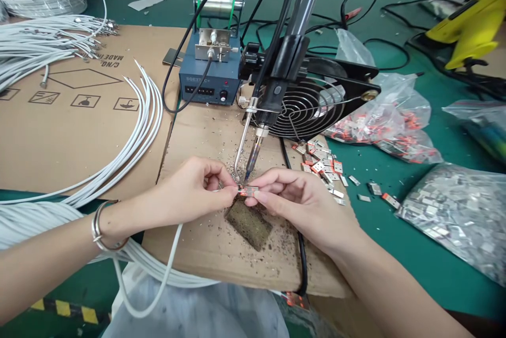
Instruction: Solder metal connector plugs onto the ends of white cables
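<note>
Under the tip of a mounted soldering iron (255, 156), both hands meet over the cardboard. My left hand (197, 190) pinches the end of a white cable (174, 251), whose length loops down below the wrist. Between the thumb and fingers of my right hand (300, 198) is a small USB connector (249, 191) with orange and metal parts. Cable end and connector meet right below the iron's tip; whether they touch is hidden by the fingers. A thin bent solder feed tube (240, 151) ends beside the tip. Beneath the hands lies a dirty brown sponge (249, 222).
A blue solder feeder (209, 77) carries a solder spool (217, 5). Behind the iron sits a black fan (304, 111). Loose USB connectors (322, 164) lie at right, near a bag of metal shells (458, 216). White cables (134, 143) cover the left side.
</note>
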Motion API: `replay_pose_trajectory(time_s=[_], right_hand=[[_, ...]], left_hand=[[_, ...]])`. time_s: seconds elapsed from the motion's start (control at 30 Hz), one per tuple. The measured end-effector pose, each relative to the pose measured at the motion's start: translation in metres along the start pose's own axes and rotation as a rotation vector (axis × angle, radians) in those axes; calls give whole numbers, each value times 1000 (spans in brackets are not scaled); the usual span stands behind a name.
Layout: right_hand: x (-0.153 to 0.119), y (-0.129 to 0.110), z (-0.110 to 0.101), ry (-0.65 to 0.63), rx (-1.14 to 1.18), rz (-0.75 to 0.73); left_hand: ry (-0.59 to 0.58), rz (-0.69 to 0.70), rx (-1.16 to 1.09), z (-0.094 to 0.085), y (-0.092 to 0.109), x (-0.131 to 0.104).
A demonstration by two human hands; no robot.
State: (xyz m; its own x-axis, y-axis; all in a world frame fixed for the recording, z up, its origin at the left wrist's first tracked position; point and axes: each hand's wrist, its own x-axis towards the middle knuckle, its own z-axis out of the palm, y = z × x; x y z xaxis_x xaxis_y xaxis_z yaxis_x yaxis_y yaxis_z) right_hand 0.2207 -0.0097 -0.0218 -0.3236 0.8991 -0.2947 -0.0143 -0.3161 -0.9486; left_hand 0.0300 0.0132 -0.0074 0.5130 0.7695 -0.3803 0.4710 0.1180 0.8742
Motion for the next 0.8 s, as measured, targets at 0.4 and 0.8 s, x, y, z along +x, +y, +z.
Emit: replay_pose_trajectory(time_s=[0.4,0.8], right_hand=[[-2,2,0,-43,60,-42],[-1,2,-1,-26,15,-36]], left_hand=[[-3,-6,1,0,3,-1],[-6,-28,-26,1,-1,2]])
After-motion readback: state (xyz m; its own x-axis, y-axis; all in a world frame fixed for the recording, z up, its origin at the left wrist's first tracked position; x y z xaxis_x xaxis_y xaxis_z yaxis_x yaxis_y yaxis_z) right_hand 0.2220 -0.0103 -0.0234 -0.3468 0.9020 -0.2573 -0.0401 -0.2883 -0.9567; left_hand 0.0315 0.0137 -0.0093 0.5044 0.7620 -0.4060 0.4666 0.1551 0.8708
